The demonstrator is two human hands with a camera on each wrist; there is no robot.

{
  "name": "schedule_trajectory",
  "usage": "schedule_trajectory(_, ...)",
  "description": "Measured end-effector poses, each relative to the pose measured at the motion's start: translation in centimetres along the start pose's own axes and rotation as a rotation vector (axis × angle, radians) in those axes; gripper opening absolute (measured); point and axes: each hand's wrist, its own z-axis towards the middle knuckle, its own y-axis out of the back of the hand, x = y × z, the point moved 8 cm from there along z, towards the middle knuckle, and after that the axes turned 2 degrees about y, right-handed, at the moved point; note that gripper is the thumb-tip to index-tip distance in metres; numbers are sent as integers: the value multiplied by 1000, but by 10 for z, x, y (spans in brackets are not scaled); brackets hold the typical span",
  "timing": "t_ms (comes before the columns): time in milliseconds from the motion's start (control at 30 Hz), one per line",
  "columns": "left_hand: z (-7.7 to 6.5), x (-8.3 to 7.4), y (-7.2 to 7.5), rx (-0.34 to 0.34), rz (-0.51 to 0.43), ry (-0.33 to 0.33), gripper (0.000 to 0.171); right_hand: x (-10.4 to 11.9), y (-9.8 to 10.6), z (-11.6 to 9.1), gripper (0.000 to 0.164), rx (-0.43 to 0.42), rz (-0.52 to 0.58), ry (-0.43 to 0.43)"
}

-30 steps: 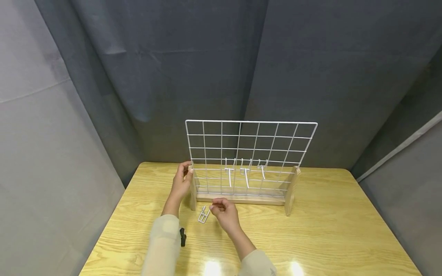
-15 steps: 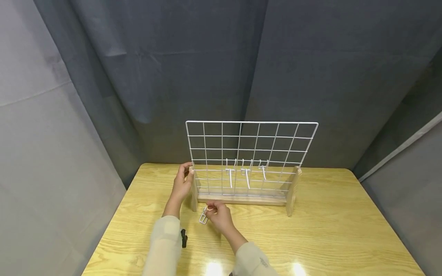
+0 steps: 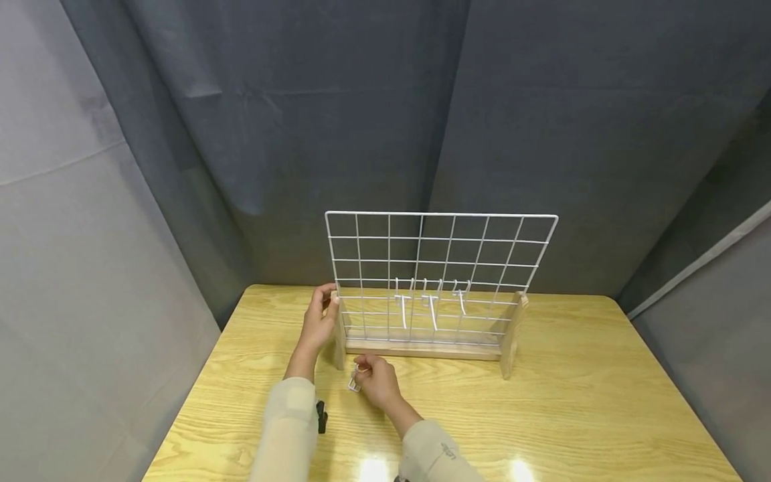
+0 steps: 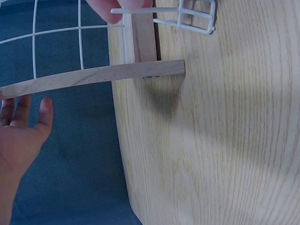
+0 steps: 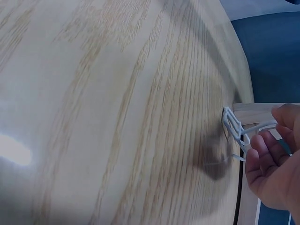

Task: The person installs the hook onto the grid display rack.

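My left hand [image 3: 318, 325] is at the left wooden post [image 4: 93, 75] of a stand. In the left wrist view, its fingertips meet the post's edge and its thumb lies a little apart from it. My right hand [image 3: 377, 383] pinches the prong of a white wire hook [image 4: 197, 14] with thumb and fingertips, in front of the stand's lower left corner. The hook's double-loop frame [image 5: 233, 123] points toward the near side of the table. The stand carries an upright white wire grid [image 3: 434, 239], and several similar hooks [image 3: 432, 311] hang on its middle.
A wooden base bar [image 3: 421, 349] joins the stand's two posts; the right post [image 3: 510, 338] stands free of the hands. A small black object [image 3: 322, 417] shows beside the left sleeve. Grey curtains [image 3: 337, 134] rise behind and beside the wood-grain table [image 3: 590, 402].
My right hand has moved left to the loose wire hook lying on the table and now pinches it. The left hand stays at the post.
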Motion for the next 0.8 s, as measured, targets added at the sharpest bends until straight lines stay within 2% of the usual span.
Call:
schedule_trajectory(200,-11,-23,-2,23,-19,0,30,-2,2,-3,7,-29,-27,10)
schedule_trajectory(300,-16,-32,-3,29,-10,2,31,-3,4,-6,4,-33,-32,17)
schedule_trajectory(567,-17,-35,-2,23,2,12,31,-8,11,-17,4,-13,-33,15)
schedule_trajectory(800,-15,-35,-2,24,0,21,31,-12,19,-27,4,-15,41,0)
